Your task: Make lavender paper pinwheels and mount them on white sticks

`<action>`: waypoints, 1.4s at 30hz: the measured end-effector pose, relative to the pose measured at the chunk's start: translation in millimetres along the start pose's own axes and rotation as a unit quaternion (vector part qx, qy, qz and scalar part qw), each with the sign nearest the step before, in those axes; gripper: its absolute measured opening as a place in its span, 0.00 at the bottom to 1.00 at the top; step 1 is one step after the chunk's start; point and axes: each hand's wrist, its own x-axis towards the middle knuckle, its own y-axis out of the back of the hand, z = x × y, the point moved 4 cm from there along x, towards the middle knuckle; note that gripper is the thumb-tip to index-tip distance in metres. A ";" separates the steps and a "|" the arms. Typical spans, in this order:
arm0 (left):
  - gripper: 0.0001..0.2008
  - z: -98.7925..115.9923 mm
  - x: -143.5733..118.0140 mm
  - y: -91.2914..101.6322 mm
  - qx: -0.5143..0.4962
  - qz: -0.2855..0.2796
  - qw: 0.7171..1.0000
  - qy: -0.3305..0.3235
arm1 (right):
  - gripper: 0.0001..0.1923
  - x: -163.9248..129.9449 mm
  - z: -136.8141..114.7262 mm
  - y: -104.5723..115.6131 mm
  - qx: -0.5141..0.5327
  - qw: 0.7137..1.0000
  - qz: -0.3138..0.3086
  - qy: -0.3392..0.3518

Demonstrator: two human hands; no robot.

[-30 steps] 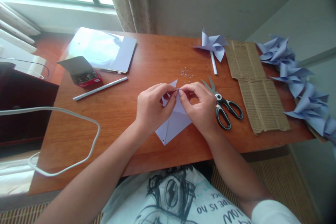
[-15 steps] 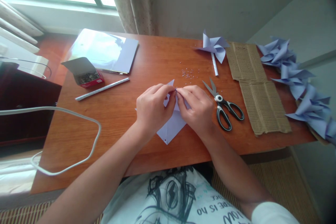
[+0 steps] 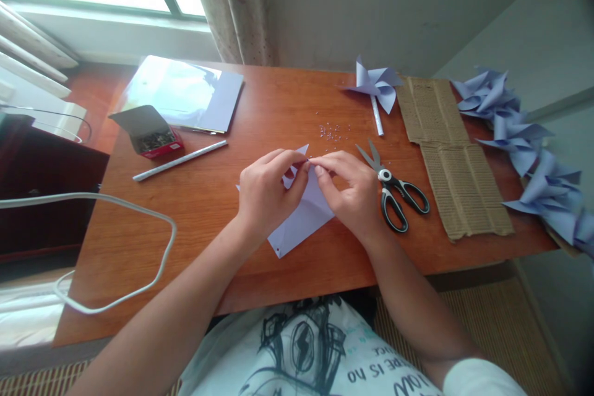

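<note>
Wooden desk [image 3: 208, 198], reddish-brown, set against a pale wall; window and curtain behind the far left corner. Woven mat on the floor along the near edge.

Far left corner: sheets of pale paper [image 3: 185, 91], glare on top. Just in front, a small red box [image 3: 151, 136] with its flap open, dark small pieces inside. Near it, a thin white rolled stick [image 3: 180, 159] lying slantwise. A white cable [image 3: 116, 204] loops over the left edge.

Far edge, right of centre: a finished lilac pinwheel [image 3: 377, 85] on a white stick. Small beads or pins [image 3: 330, 131] are scattered nearer the middle; too small to tell which. Right side: strips of corrugated cardboard [image 3: 452, 161]. Past the right edge, a row of more lilac pinwheels [image 3: 524, 136].

Scissors [image 3: 394, 189], black handles, lie shut just right of the right hand, blades pointing to the far edge.

The folded lilac paper [image 3: 301, 216] sits at mid-desk, towards the near edge, one corner reaching towards the person.

Left hand [image 3: 266, 195]: fingers curled, thumb and forefinger pinched on the paper's upper folded tips. Right hand [image 3: 350, 192]: likewise curled, fingertips pinching the same spot; the two hands' fingertips meet above the paper's centre. Whether a pin is held there cannot be told.

Both forearms come in from the near edge, bare, converging; palms face down and inward.
</note>
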 end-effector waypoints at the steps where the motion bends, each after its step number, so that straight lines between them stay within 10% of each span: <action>1: 0.06 -0.1 0.6 0.2 -0.010 -0.003 1.000 0.000 | 0.10 1.1 2.5 1.0 0.030 0.999 -0.010 -0.030; 9: 0.05 3.5 2.3 -0.7 -0.059 -0.019 0.998 -0.010 | 0.05 1.6 23.5 -2.6 0.205 0.964 -0.049 -0.165; 18: 0.06 -2.5 2.9 -4.3 -0.042 -0.046 0.998 0.022 | 0.07 3.1 34.3 7.5 0.125 0.977 -0.023 -0.173; 26: 0.05 -7.1 -0.6 -14.6 0.021 -0.146 0.989 0.024 | 0.06 2.2 41.6 6.7 -0.080 0.963 -0.190 -0.176; 42: 0.08 -10.1 -5.6 -22.5 0.073 -0.198 0.977 0.036 | 0.08 -0.8 40.1 3.2 -0.150 0.939 -0.251 -0.181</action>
